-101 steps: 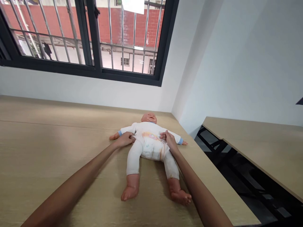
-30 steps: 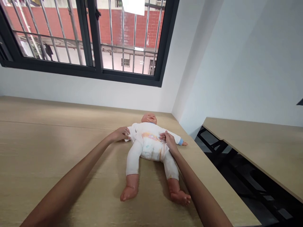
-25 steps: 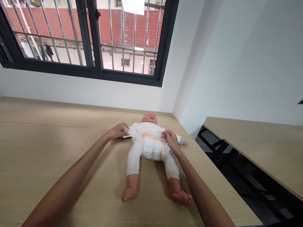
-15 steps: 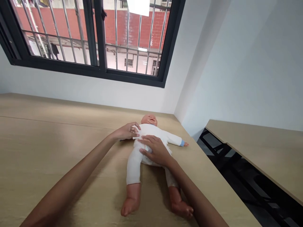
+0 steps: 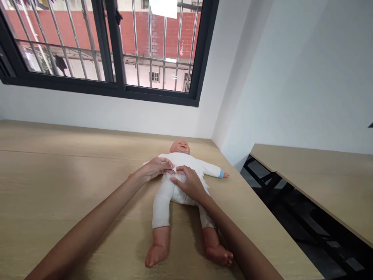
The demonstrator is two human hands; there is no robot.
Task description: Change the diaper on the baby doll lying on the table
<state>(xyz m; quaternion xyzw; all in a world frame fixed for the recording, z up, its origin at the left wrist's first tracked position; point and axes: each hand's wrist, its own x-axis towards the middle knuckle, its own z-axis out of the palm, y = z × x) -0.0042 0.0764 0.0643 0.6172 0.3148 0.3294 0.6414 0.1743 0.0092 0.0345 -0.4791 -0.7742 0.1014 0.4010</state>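
A baby doll (image 5: 163, 204) lies on its back on the wooden table, head toward the window, legs toward me. White clothing with blue cuffs covers its body, and a white diaper (image 5: 182, 197) is around its hips. At the doll's waist, my left hand (image 5: 155, 168) is closed, pinching a small white edge that looks like part of the diaper. My right hand (image 5: 190, 183) lies over the diaper's front on the other side, thumb and bent fingers apart. The fingertips of both hands nearly meet, and they partly hide the waistband.
The pale wooden table (image 5: 72, 194) runs to the white wall under a dark-framed, barred window (image 5: 122, 91). Across a gap on the right stands a second wooden table (image 5: 314, 171) with a black frame beneath it.
My left hand has moved inward to the waist and its fingers have closed on a white edge. My right hand's fingers have bent more. The view has shifted slightly.
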